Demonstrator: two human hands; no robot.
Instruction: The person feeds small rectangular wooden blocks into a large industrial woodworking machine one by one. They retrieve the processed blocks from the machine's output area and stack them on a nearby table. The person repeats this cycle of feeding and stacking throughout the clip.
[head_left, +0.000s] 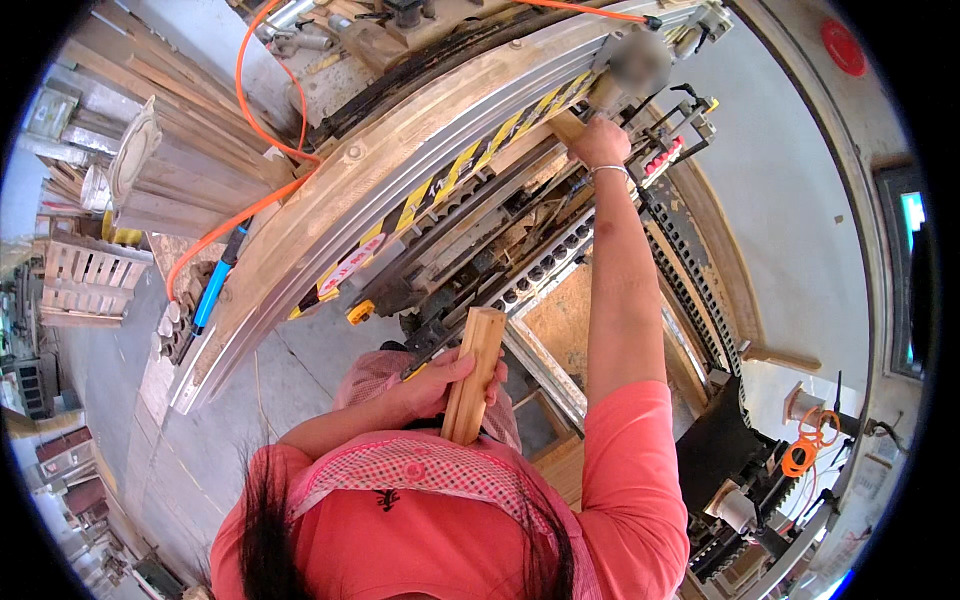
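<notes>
Close to my body, my left hand grips a short wooden block with a grooved side, its upper end pointing away from me. My right arm stretches far forward over the machine, and my right hand is closed around the end of another wooden piece. That piece lies by the far end of the machine's rail, and some of it is hidden under my fingers.
A long curved-looking beam with yellow-black striped tape spans the machine. An orange hose leads to a blue air gun. Stacked boards stand at left; a chain track and orange coiled tube lie right.
</notes>
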